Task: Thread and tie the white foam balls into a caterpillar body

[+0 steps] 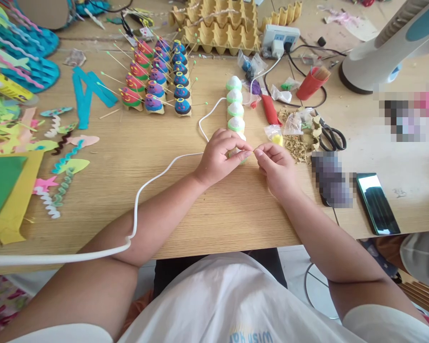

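My left hand (219,156) and my right hand (278,167) meet fingertip to fingertip above the table. Both are closed in a pinch; something tiny and yellowish shows between them, too small to name. Just behind the left hand runs a row of egg-carton cups (235,110) with white domed tops and light green bands; its near end is partly hidden by that hand. To the right of the row lie a small bag of yellow clay (277,139) and a heap of brown shreds (296,148).
Painted egg-carton figures (153,86) with pin-like feelers stand at the back left. A white cable (136,202) crosses my left arm. Scissors (331,135), a red cup of sticks (312,83), a phone (377,204) and a power strip (280,35) are on the right. Paper cutouts lie left.
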`<state>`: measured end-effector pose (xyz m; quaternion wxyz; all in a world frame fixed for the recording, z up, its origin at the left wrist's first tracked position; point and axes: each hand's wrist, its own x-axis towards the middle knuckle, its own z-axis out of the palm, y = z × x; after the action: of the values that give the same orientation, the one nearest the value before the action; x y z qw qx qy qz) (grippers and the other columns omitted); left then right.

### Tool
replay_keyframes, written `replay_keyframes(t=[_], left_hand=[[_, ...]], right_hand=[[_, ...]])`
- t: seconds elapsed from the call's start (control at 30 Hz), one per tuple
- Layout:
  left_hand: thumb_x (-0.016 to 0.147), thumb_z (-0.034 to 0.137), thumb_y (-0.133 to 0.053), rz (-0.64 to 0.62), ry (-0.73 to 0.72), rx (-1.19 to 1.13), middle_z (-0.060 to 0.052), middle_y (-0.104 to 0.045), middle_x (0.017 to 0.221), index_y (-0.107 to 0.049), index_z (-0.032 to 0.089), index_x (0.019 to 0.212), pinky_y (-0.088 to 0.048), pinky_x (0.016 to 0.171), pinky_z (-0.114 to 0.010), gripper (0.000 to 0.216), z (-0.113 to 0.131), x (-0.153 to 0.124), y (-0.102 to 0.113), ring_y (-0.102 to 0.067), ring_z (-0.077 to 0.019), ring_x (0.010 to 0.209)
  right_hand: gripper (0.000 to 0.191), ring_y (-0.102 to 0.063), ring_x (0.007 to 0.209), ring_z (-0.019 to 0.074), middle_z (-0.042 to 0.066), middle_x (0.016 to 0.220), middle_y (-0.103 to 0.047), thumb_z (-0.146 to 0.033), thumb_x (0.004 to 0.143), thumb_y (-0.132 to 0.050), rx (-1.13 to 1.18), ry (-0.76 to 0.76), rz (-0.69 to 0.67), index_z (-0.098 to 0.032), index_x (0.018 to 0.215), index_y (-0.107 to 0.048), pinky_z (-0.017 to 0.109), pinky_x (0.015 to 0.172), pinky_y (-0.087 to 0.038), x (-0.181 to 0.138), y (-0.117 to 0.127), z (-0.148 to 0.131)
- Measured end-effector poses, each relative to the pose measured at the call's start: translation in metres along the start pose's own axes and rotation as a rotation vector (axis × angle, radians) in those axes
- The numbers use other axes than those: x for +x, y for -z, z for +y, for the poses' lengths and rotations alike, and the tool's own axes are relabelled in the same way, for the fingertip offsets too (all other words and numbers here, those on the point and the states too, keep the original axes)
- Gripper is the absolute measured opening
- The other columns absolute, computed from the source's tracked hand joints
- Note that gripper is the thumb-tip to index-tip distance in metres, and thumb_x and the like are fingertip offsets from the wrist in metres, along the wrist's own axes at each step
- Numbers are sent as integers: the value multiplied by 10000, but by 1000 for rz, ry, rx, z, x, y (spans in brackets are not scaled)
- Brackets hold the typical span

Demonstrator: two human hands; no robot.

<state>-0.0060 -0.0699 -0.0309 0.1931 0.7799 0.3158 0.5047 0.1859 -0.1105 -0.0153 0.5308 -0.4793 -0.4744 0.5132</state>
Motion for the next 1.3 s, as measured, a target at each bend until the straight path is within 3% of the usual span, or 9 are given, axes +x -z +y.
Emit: replay_keyframes(t=[0.33, 0.77, 0.93, 1.07, 1.3], left_hand=[[1068, 431, -737, 7, 53, 1, -26, -801, 972, -817, 273, 993, -556, 991, -404, 193, 1, 1, 0, -701, -221, 996], [1053, 365, -733, -60, 85, -17, -47, -805, 1025, -852, 278, 1078, -558, 1059, -444, 150, 5, 0, 4, -708, -246, 1066], [1087, 383, -647, 22, 130, -71, -60, -809, 1065, -829, 261, 1149, -576, 1058, -440, 227, 1, -1, 4, -719, -243, 1070], [1093, 423, -634, 76, 205, -30, -64, -807, 1044, -813, 266, 1106, -581, 1034, -425, 238, -9, -1, 1, -723, -244, 1059], [1055, 295, -653, 67, 227, -21, -55, -800, 1035, -807, 255, 1116, -570, 1043, -416, 171, -14, -2, -2, -727, -237, 1062]], right_hand=[[619, -279, 570, 96, -74, 655, -417, -794, 728, -926, 14, -138, -54, -256, 883, -661, 290, 501, -143, -2, 0, -5], [627, -274, 549, 91, -84, 630, -403, -781, 695, -956, 13, -84, -25, -260, 845, -642, 291, 499, -168, 0, 1, -5], [587, -341, 598, 100, -59, 667, -497, -766, 752, -926, -55, 8, -27, -244, 835, -672, 292, 545, -253, -1, 1, -4], [476, -389, 615, 114, -38, 667, -536, -667, 853, -879, -269, 63, -92, -232, 817, -688, 302, 572, -288, -5, -2, -3], [232, -382, 603, 120, -52, 626, -479, -394, 916, -796, -444, 112, -76, -226, 800, -686, 309, 582, -277, -7, -6, 3]])
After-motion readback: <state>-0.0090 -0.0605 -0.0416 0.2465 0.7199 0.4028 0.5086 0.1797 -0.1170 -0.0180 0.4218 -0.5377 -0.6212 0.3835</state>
